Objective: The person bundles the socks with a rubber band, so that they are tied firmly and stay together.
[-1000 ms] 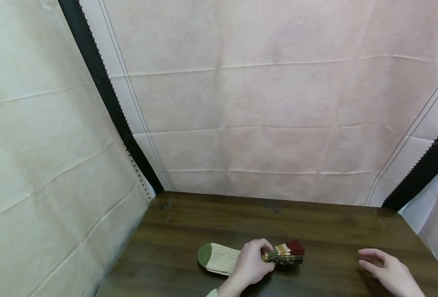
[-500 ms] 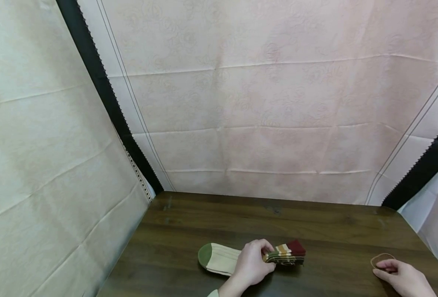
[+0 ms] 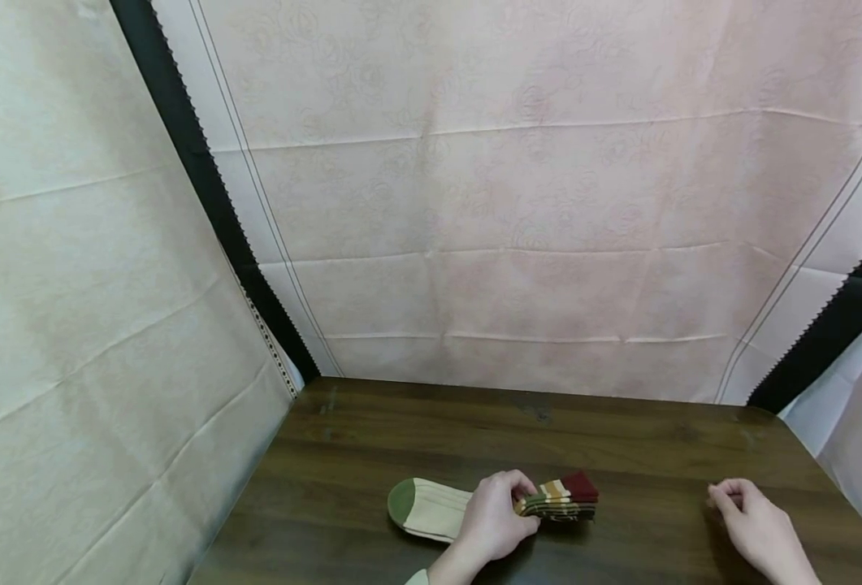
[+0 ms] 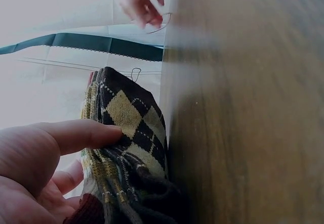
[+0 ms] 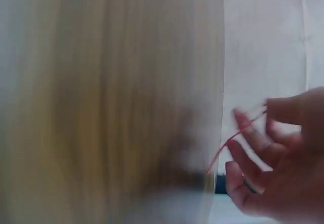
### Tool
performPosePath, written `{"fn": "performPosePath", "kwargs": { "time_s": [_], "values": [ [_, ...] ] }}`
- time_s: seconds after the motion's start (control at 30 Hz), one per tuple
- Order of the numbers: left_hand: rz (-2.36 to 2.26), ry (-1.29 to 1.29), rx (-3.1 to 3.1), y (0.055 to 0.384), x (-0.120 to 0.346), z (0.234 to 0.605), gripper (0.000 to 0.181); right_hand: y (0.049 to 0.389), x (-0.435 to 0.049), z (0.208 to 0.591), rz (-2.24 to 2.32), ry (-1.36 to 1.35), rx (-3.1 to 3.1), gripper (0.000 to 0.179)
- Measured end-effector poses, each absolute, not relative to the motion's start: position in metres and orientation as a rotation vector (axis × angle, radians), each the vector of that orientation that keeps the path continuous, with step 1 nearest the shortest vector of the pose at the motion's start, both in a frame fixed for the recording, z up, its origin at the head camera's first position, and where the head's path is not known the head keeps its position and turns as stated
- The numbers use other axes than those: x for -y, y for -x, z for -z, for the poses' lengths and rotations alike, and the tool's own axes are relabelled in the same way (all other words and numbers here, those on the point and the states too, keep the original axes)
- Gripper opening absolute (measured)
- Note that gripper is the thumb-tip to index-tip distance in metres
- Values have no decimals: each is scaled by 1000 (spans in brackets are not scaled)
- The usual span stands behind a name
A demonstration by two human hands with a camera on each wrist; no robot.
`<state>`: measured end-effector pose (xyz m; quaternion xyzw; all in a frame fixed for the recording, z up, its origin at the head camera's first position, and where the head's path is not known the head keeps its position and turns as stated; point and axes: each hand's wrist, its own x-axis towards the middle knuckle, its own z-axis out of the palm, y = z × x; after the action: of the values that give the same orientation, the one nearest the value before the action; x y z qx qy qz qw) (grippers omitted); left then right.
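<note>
My left hand [image 3: 495, 516] holds a folded bundle of patterned socks [image 3: 558, 498] near the front of the table, thumb on one side and fingers on the other. Up close in the left wrist view, the layered socks [image 4: 126, 113] show a dark and yellow diamond pattern, with a dark red edge low down. Partly behind the left hand lies a cream sock [image 3: 438, 510] with a green toe. Over on the right, my right hand [image 3: 758, 524] is raised near the table. It pinches a thin rubber band [image 5: 228, 141], which hangs slanting from thumb and fingertips, blurred by motion.
The dark wooden table [image 3: 416, 406] ends at a pale cloth backdrop [image 3: 533, 203] behind it. Another pale cloth sheet [image 3: 109, 325] stands along the left side. Black strips [image 3: 211, 187] run up the corners.
The right hand, with the rubber band, first shifted right and toward me, then back left and up, turning at the wrist. The left hand and socks have stayed in place.
</note>
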<state>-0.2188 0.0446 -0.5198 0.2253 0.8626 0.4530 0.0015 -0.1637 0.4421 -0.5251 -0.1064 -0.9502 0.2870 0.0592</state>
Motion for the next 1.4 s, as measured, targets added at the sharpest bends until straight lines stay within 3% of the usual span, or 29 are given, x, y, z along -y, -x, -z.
{"fn": "performPosePath", "kwargs": {
  "time_s": [0.13, 0.23, 0.5, 0.7, 0.8, 0.93, 1.2, 1.4],
  "values": [
    [-1423, -701, -2705, 219, -45, 520, 31, 175, -412, 516, -1520, 396, 2663, 39],
    [-1423, -699, -2707, 219, -45, 519, 32, 182, -390, 510, -1958, 395, 2449, 34],
    [-1434, -690, -2712, 219, -45, 520, 32, 185, -344, 510, -2112, 195, 2349, 12],
    [-1430, -689, -2718, 218, -44, 519, 32, 185, -327, 516, -2162, 437, 2362, 26],
    [-1433, -693, -2720, 218, -44, 519, 32, 187, -322, 518, -2253, 495, 2359, 51],
    [-1436, -695, -2720, 218, -43, 518, 32, 195, -320, 519, -2450, 319, 2383, 80],
    [-1412, -735, -2701, 219, -42, 520, 34, 206, -305, 518, -2533, -219, 2489, 73],
    [-1335, -768, -2671, 220, -43, 520, 38, 213, -290, 520, -2290, -569, 2603, 82]
  ]
}}
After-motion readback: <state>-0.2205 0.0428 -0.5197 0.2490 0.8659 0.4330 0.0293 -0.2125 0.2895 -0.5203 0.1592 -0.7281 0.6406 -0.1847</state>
